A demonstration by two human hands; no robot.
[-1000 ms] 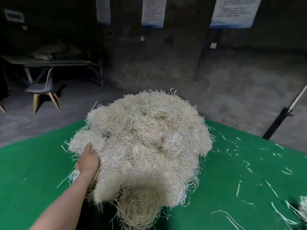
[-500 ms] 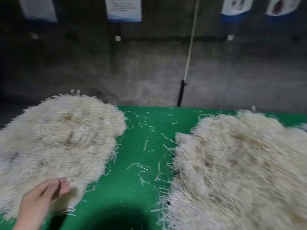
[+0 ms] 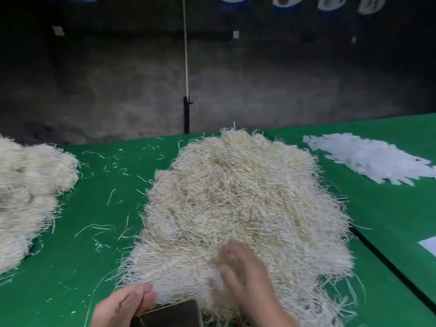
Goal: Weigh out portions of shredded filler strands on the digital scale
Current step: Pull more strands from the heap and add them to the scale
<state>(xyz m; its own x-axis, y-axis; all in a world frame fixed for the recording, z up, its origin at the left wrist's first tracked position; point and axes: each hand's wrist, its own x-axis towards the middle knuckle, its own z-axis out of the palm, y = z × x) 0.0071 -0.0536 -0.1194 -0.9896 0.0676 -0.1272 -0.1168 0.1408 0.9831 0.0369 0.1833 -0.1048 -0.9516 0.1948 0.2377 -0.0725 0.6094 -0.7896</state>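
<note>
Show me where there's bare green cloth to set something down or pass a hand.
Widest: the strip between the left heap and middle heap, just stray strands. The near-left corner, and the wedge right of the middle heap, in front of the white sheets. Crowded: the near edge, where left hand, right hand and a dark box meet it.

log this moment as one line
right hand: on middle strand pile, blurred | left hand: at dark box | fingers: grip unclear

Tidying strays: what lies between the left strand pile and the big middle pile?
In the head view, green cloth dotted with loose stray strands; the left pile and middle pile do not touch.
</note>
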